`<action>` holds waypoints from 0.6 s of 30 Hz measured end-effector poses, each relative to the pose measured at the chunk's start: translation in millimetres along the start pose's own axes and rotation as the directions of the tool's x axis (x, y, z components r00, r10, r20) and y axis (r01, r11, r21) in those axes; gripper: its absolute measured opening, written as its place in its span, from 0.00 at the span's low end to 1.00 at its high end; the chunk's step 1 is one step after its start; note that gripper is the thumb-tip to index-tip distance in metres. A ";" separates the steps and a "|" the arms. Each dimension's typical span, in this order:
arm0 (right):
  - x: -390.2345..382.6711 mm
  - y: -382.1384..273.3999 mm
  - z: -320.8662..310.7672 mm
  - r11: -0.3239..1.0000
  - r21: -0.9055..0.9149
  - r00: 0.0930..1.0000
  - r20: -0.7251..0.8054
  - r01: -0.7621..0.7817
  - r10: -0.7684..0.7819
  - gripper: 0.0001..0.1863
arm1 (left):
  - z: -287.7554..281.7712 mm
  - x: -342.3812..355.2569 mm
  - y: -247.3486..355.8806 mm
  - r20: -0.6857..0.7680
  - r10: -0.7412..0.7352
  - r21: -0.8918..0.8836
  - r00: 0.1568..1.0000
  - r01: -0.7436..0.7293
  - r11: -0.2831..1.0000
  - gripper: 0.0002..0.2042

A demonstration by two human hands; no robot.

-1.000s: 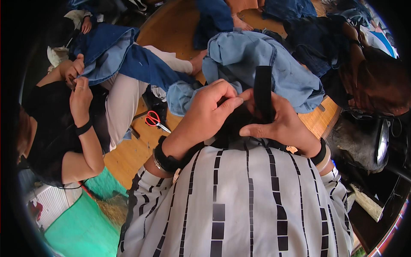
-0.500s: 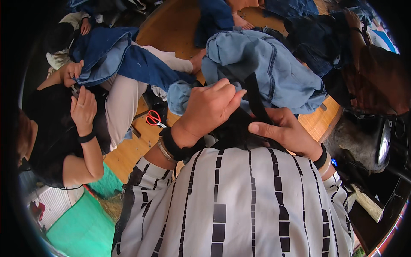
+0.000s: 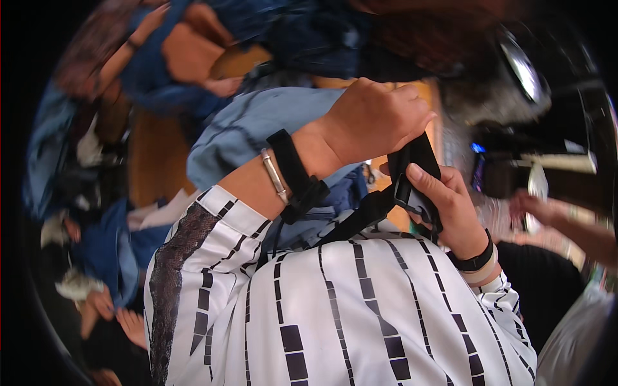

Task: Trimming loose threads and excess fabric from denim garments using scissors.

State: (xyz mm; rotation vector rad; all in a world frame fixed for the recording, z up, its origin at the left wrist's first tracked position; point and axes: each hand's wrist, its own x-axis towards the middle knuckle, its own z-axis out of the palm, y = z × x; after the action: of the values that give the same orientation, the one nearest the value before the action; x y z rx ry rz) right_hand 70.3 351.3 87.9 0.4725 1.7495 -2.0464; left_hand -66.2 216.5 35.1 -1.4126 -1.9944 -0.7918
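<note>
- Fingers of our right hand (image 3: pixel 445 204) wrap a black strap (image 3: pixel 412 168) and its buckle, close above our striped shirt (image 3: pixel 360 309).
- Our left hand (image 3: pixel 373 119) is fisted on the strap's upper end.
- Blue cloth (image 3: pixel 257 125) lies beyond, over the wooden floor (image 3: pixel 154 161).

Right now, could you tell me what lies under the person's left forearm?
Under the left hand and forearm lies a light blue garment, over a wooden surface. How far the garment runs beneath the arm is hidden.
</note>
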 end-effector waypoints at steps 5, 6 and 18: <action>-6.6 57.6 -12.2 0.980 0.196 0.962 -0.268 0.009 0.045 0.18 | 77.3 -6.8 -0.5 0.015 0.130 -0.256 0.991 -0.122 0.959 0.09; -4.4 70.1 -11.6 0.968 0.243 0.948 -0.319 0.055 0.026 0.19 | 83.8 -12.1 -0.8 0.094 0.083 -0.297 0.992 -0.051 0.954 0.10; -25.9 156.6 11.9 0.655 0.598 0.811 -0.584 0.462 -0.039 0.21 | 99.9 -58.2 19.0 0.634 0.103 -0.504 0.767 0.308 0.807 0.17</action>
State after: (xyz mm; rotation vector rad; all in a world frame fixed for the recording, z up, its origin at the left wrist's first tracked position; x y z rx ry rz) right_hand 172.4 321.1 -30.4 1.1782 1.1922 -3.0438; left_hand -42.4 259.4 -71.3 -2.1747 -2.4792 -1.1701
